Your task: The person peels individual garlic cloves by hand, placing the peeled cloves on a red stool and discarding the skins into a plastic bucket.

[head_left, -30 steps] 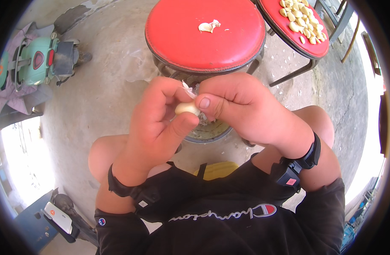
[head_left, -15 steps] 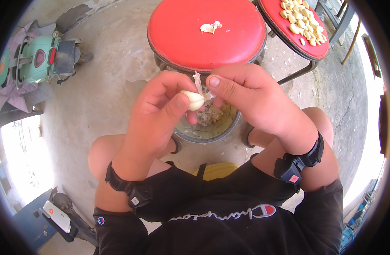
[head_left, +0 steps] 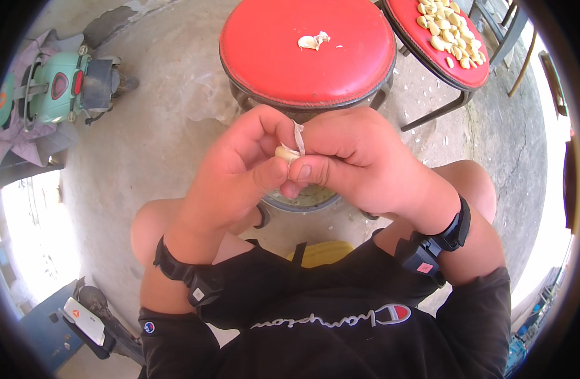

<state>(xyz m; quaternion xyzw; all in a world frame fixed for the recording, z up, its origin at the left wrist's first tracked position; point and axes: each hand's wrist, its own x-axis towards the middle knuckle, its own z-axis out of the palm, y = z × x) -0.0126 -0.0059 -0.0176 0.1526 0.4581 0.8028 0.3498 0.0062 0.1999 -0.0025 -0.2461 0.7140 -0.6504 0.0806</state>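
Pinched in my left hand (head_left: 236, 167) is a pale garlic clove (head_left: 285, 153), mostly covered by the fingers. A strip of dry papery skin (head_left: 299, 136) stands up from it. My right hand (head_left: 369, 161) is closed against the same clove, its thumb pressed on the near side; the two hands touch. Below them, largely hidden, is a round bowl (head_left: 302, 207) on the floor between my feet. Ahead, a round red stool (head_left: 271, 69) bears some loose garlic skin (head_left: 312, 42).
At the far right, a second red stool (head_left: 422, 47) holds a pile of peeled garlic cloves (head_left: 451, 35). Bits of skin litter the concrete floor (head_left: 429, 142) near its leg. A green scooter (head_left: 59, 88) stands at the left. Something yellow (head_left: 324, 253) lies beneath me.
My right hand has moved left and down from the loose skin onto the clove. The clove has turned and is now more covered, and the bowl is more hidden.
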